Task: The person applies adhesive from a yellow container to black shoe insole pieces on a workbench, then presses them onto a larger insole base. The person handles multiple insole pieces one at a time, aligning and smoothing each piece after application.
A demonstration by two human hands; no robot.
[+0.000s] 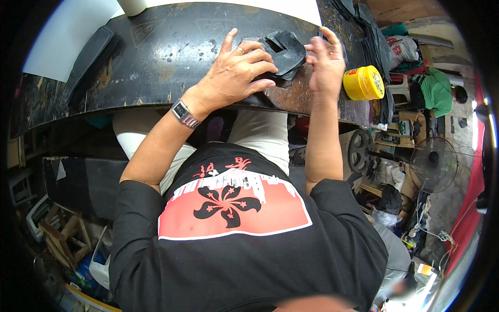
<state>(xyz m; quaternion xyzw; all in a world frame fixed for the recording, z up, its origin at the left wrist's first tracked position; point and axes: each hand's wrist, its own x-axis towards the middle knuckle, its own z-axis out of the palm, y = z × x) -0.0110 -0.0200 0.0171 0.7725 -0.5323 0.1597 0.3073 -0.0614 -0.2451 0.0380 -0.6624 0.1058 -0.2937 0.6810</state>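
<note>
A small stack of flat black pieces (293,58), cut to shape with a slot-like opening in the top one, lies on the dark worn tabletop (161,57). My left hand (241,67), a metal-banded watch on its wrist, reaches over the stack's left side. Its fingers are spread, with the tips beside or touching the pieces; the exact contact is hard to see. To the right of the stack my right hand (326,65) is raised, its fingers apart and a little blurred, and nothing shows between them. Just right of that hand is an opened yellow tub (363,83).
A long curved black piece (88,62) lies at the table's left. Stacked black sheets (371,39) line the right end. White sheet material (291,6) covers the far edge, with a pale cylinder (132,6) on it. Off right are a fan (434,164) and a person in green (436,93).
</note>
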